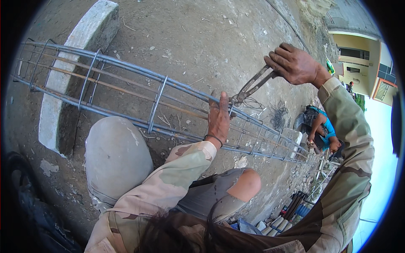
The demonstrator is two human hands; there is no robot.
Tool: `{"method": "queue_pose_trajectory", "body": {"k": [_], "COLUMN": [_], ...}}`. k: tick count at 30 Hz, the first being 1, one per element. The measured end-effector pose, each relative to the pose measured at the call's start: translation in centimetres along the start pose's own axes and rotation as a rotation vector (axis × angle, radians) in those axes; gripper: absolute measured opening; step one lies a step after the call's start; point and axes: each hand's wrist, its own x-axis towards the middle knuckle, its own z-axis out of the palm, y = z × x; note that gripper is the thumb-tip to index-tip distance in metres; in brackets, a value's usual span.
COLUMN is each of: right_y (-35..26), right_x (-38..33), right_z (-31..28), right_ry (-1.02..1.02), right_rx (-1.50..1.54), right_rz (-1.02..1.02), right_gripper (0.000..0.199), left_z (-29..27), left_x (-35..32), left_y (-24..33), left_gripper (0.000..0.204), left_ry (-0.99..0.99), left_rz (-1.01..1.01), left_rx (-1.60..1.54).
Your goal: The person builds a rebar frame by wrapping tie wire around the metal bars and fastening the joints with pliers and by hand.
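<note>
A long cage of steel reinforcing bars, with square stirrups around its lengthwise rods, stretches across in front of my knees. My left hand is closed around the cage's upper bar beside a stirrup. In my right hand are the handles of metal end-cutting pincers, held up and away to the right. The pincers' jaws rest at the upper bar, just right of my left fingertips. Exactly what the jaws bite on is too small to make out. Thin loose wire curls beside the jaws.
A pale concrete beam lies under the cage's left end. Beyond the cage is a dark tangle of wire on the dirt. Another person in blue crouches near the cage's far right end. Several tools and tubes lie at lower right.
</note>
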Motion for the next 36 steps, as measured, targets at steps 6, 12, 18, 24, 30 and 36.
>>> {"method": "queue_pose_trajectory", "body": {"k": [6, 12, 18, 24, 30, 36], "right_y": [-1.8, -1.0, -3.7, -7.3, -6.1, -6.9], "right_x": [-1.3, 0.3, 0.0, -1.5, -2.3, -3.1], "right_z": [-1.8, -1.8, -4.3, -4.9, -3.5, -2.3], "right_ry": [-0.358, -1.001, -0.729, -0.205, -0.518, -0.732], "right_rx": [0.353, 1.251, 0.746, 0.147, 0.691, 1.356], "right_rz": [0.255, 0.901, 0.606, 0.277, 0.75, 1.134], "right_gripper": [0.039, 0.056, 0.039, 0.03, 0.037, 0.046], "left_z": [0.2, 0.0, 0.1, 0.1, 0.3, 0.3], "left_x": [-0.2, -0.3, -0.5, -1.5, -2.0, -2.6], "left_y": [-0.2, -0.3, 0.5, 1.2, 2.1, 2.5], "left_gripper": [0.083, 0.092, 0.094, 0.097, 0.099, 0.093], "left_ry": [0.032, 0.076, 0.079, 0.109, 0.149, 0.17], "left_rz": [-0.024, 0.046, 0.09, 0.147, 0.161, 0.156], "left_rx": [-0.091, -0.072, -0.024, 0.082, 0.113, 0.157]}}
